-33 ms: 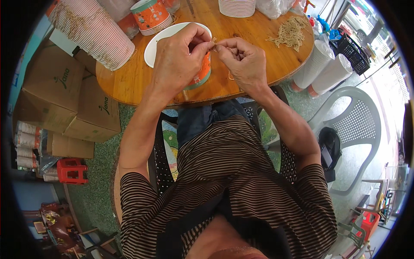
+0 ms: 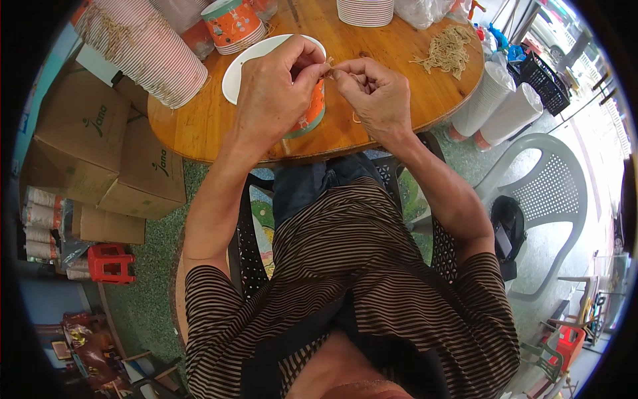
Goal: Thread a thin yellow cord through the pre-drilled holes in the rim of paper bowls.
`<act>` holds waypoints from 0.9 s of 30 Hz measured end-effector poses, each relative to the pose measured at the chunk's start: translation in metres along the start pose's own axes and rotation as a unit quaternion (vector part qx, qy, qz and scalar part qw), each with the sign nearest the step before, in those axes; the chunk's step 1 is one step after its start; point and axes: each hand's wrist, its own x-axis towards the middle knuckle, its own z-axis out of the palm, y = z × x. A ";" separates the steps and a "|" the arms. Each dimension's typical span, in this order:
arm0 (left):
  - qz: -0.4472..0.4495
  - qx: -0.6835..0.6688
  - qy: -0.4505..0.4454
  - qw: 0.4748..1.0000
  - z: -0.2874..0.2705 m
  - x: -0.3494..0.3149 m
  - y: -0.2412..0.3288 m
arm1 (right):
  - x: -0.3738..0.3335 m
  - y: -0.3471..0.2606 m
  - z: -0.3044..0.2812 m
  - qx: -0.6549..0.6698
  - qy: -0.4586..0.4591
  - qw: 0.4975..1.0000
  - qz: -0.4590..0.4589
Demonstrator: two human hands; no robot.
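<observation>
My left hand [image 2: 272,93] and my right hand [image 2: 375,93] meet above the near part of the table, fingertips almost touching. Each pinches with thumb and forefinger at a small tan strand [image 2: 330,62], which looks like a bit of string; most of it is hidden by the fingers. Below and behind my left hand stands a paper tub [image 2: 312,120] with an orange printed side, a teal band and a white inside. My left hand covers much of it. A tangled heap of tan strings [image 2: 446,52] lies on the table to the right.
The wooden table [image 2: 359,143] has a rounded edge close to me. Nested paper tubs [image 2: 149,56] lean at the left, near an orange tub [image 2: 234,28]. Another white stack [image 2: 365,12] stands at the back. Cardboard boxes [image 2: 80,143] are left, a grey chair [image 2: 548,179] right.
</observation>
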 end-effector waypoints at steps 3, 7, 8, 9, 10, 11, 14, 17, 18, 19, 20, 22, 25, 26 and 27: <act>0.035 0.028 0.017 0.999 0.003 0.000 -0.001 | 0.000 0.002 0.001 -0.025 0.006 0.999 -0.039; 0.105 0.104 0.023 0.989 0.003 0.001 -0.009 | 0.001 0.002 0.002 -0.042 0.004 0.997 -0.064; 0.142 0.130 0.019 0.981 0.003 0.001 -0.013 | 0.002 0.001 0.002 -0.042 0.004 0.997 -0.064; 0.179 0.156 0.014 0.971 0.003 0.001 -0.014 | 0.003 0.000 0.001 -0.041 0.000 0.997 -0.062; 0.179 0.156 0.014 0.971 0.002 0.001 -0.015 | 0.003 0.000 0.001 -0.040 -0.004 0.997 -0.059; 0.182 0.170 0.001 0.968 0.002 0.001 -0.015 | 0.004 0.001 0.000 -0.040 -0.004 0.997 -0.059; 0.169 0.171 -0.026 0.970 -0.001 0.003 -0.015 | 0.006 0.001 -0.004 -0.057 -0.025 0.996 -0.066; 0.083 0.078 -0.106 0.988 -0.015 0.010 -0.018 | 0.009 -0.003 -0.008 -0.080 -0.050 0.992 -0.084; 0.013 -0.004 -0.171 0.985 -0.021 0.013 -0.019 | 0.011 -0.004 -0.008 -0.075 -0.064 0.990 -0.098; 0.012 -0.003 -0.170 0.985 -0.025 0.015 -0.019 | 0.011 -0.004 -0.008 -0.071 -0.077 0.988 -0.112; -0.027 -0.027 -0.206 0.978 -0.028 0.017 -0.019 | 0.011 -0.004 -0.008 -0.071 -0.079 0.988 -0.112; -0.065 -0.052 -0.243 0.966 -0.030 0.020 -0.022 | 0.011 -0.004 -0.007 -0.047 -0.079 0.992 -0.086; -0.085 -0.092 -0.254 0.959 -0.029 0.021 -0.027 | 0.009 -0.003 -0.004 0.015 -0.066 0.996 -0.055; -0.099 -0.098 -0.252 0.958 -0.028 0.020 -0.029 | 0.008 -0.002 -0.004 0.015 -0.066 0.996 -0.055; -0.113 -0.104 -0.249 0.956 -0.028 0.019 -0.030 | 0.006 -0.002 -0.004 0.009 -0.057 0.995 -0.077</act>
